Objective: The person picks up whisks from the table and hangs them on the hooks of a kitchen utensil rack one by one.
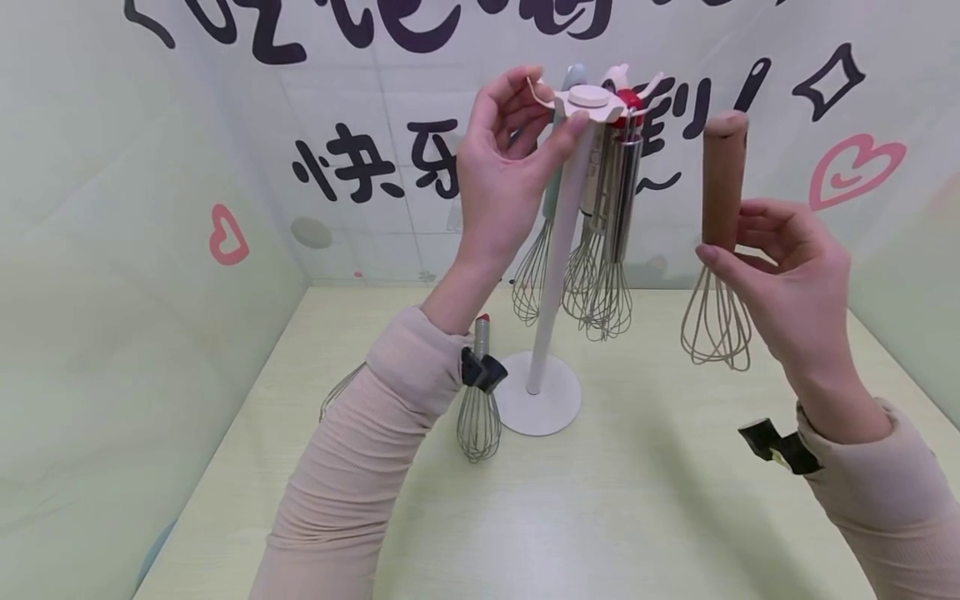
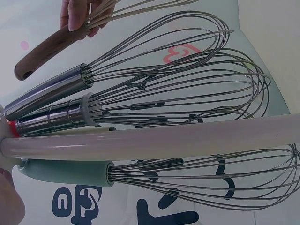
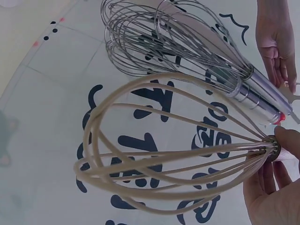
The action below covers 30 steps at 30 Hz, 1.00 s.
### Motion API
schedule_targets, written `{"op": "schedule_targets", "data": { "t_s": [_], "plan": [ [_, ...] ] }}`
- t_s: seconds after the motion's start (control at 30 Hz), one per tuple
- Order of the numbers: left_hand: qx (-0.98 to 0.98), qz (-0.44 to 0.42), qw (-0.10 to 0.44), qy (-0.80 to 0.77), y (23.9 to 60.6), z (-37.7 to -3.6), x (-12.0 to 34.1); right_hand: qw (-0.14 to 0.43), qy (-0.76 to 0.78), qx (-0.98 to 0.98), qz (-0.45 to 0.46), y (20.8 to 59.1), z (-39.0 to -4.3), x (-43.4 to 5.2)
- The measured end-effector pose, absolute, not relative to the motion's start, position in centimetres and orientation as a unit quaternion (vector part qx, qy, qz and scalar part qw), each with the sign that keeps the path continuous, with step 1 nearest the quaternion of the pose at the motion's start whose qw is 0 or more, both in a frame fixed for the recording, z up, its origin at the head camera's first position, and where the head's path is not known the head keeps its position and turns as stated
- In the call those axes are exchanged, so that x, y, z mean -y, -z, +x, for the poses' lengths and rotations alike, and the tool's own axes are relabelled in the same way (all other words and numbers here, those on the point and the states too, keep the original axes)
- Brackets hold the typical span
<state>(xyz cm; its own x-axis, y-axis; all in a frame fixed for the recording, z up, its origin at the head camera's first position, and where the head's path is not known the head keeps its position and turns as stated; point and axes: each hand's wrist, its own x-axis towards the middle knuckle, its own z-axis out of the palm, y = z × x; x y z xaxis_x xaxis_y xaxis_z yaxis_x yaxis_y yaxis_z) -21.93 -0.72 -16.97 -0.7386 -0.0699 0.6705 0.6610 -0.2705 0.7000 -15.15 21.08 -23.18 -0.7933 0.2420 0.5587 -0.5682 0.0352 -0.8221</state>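
A white whisk stand (image 1: 558, 258) rises from a round base (image 1: 551, 408). My left hand (image 1: 551, 104) is at its hooked top hub (image 1: 590, 98), thumb on the hub's edge and fingers curled by a hook. Under the hub hang a green-handled whisk (image 1: 534, 275) and two steel-handled whisks (image 1: 607, 283). To the right of the stand, my right hand (image 1: 723, 242) pinches a wooden-handled whisk (image 1: 723, 175) at the bottom of its handle, beige wires (image 3: 164, 159) pointing down. The left wrist view shows the pole (image 2: 187, 138) with the hanging whisks (image 2: 56, 117) close beside it.
A small steel whisk with a red tip (image 1: 480, 417) lies on the pale table (image 1: 637, 517) left of the base. Another whisk (image 1: 337, 392) shows partly behind my left forearm. Walls with lettering close in at the back and both sides.
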Motion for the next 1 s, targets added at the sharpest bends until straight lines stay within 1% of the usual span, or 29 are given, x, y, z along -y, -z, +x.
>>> {"op": "schedule_targets", "data": {
  "t_s": [0.33,1.0],
  "plan": [
    [0.554,-0.268,0.242,0.75,17.0,-22.0,0.7,0.308,-0.682,0.644,0.157,22.1,-14.2,-19.5],
    [0.552,-0.267,0.242,0.752,17.0,-21.9,0.8,0.309,-0.663,0.649,0.21,21.2,-13.9,-17.4]
  ]
}}
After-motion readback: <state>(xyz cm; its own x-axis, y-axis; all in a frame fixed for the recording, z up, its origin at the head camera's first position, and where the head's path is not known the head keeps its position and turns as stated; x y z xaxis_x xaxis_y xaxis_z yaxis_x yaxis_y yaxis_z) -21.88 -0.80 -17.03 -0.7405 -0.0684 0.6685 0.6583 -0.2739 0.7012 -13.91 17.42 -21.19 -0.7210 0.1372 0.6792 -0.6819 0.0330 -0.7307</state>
